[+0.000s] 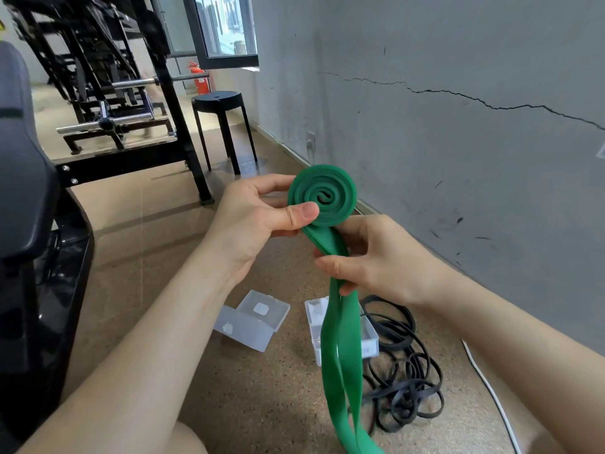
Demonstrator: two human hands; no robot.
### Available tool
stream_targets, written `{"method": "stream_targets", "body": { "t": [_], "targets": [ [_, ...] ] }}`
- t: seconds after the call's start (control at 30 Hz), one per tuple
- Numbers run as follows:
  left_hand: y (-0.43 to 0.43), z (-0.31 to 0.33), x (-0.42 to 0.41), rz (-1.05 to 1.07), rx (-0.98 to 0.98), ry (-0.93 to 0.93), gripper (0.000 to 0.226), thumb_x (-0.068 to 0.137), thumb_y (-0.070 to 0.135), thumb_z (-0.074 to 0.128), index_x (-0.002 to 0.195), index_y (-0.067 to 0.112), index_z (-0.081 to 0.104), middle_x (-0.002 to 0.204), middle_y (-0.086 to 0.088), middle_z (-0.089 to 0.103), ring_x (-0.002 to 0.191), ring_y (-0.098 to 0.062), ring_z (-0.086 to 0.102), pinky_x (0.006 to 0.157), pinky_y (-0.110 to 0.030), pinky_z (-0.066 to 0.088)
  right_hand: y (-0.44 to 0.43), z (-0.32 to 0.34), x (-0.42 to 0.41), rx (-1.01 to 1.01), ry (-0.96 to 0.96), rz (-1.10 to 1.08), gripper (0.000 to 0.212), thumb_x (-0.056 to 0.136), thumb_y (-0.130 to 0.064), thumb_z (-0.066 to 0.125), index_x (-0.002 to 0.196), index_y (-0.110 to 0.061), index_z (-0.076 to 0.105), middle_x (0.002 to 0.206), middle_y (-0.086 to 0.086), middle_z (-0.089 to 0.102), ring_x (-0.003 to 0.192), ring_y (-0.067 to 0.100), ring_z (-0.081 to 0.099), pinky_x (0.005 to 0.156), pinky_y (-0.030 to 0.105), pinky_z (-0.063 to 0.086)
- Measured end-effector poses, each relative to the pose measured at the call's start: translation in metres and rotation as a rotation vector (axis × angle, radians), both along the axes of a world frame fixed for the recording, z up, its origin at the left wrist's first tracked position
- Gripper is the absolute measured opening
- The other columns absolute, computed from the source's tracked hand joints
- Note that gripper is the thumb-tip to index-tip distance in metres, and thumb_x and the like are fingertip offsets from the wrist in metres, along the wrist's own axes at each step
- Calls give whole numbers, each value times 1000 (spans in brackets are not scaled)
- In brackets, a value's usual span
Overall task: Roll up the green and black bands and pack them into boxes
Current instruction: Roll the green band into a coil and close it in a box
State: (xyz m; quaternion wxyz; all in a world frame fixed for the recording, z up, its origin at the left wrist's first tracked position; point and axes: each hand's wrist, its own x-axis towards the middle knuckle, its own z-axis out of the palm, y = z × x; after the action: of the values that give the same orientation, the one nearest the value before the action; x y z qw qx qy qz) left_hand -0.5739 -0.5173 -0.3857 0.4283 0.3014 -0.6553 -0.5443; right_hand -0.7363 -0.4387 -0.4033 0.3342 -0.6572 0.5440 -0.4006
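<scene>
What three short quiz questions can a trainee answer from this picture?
1. True or false: the green band is already rolled up completely.
2. Where do the black bands lie? A: inside a box. B: on the floor, in a loose tangle. C: on the stool.
3. Which hand pinches the rolled part of the green band?

Key:
1. False: a long tail hangs down unrolled.
2. B.
3. The left hand; the right hand holds the loose tail below the coil.
</scene>
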Motion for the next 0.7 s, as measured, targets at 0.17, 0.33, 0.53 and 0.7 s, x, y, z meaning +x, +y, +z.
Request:
{"method": "stream_targets", "body": {
  "t": [0.17, 0.33, 0.53, 0.7],
  "targets": [
    [-5, 3, 9, -30, -14, -27, 43, 55, 22, 81, 96, 16, 70, 89, -9, 76, 79, -26, 70, 61, -27, 54, 0, 5, -7, -91, 71, 20, 40, 82, -12, 75, 120, -21, 65, 105, -6, 73, 94, 13, 68, 90, 33, 53],
    [-7, 8, 14, -88, -129, -138, 45, 54, 12, 81, 98, 19, 71, 90, -2, 76, 86, -20, 72, 68, -29, 58, 3, 11, -13, 153, -235, 75, 62, 74, -5, 79, 127, -24, 51, 85, 9, 66, 77, 28, 69, 57, 26, 53],
    [-6, 15, 21, -136, -260, -353, 52, 54, 3, 82, 96, 31, 67, 86, 16, 75, 85, -6, 72, 70, -17, 55, 8, 13, -5, 98, -173, 27, 51, 72, -46, 67, 111, -17, 51, 75, 4, 72, 64, 12, 66, 53, 30, 54],
    [-5, 7, 16, -124, -145, -178, 54, 61, 12, 83, 111, 25, 65, 97, 4, 75, 80, -9, 69, 63, -21, 53, 5, 11, 0, 31, -340, -1, 39, 77, -35, 65, 100, -10, 46, 68, 0, 70, 64, 12, 67, 52, 31, 57]
  ]
}}
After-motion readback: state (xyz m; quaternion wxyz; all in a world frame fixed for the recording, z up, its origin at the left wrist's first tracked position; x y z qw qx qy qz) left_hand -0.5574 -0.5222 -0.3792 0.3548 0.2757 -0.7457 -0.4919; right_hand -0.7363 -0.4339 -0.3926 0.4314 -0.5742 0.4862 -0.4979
